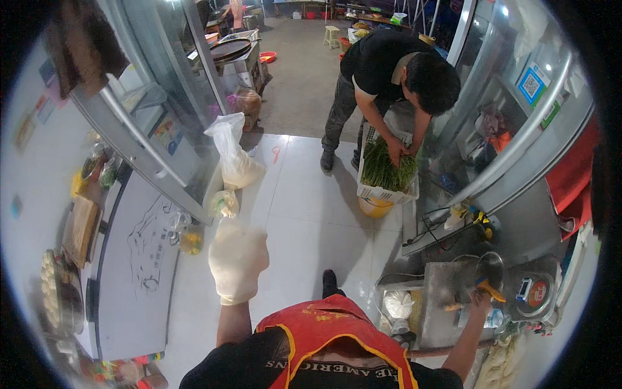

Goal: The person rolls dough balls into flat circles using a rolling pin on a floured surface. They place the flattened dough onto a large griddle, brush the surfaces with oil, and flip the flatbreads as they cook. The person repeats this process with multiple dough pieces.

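Note:
My left hand [238, 262] is raised in front of me over the white floor tiles, wrapped to the wrist in a thick, cream-white covering that looks like a glove. Its fingers are hidden, and its upper edge is blurred. At the right, my right hand [480, 300] is closed around an orange and blue handle [491, 290] above a grey worktop [440, 311]. A round metal rim [490, 265] shows just beyond the handle; whether the two are joined is unclear. A scale [532, 294] stands right of this hand, and a clear plastic bottle [494, 318] lies close by.
Ahead, a person [388, 73] bends over a white plastic crate [388, 194] of long green vegetables above a yellow bucket [375, 208]. A white sack [238, 165] and plastic bags stand by the left glass door. A counter [141, 272] lines the left; cables [432, 228] hang at right.

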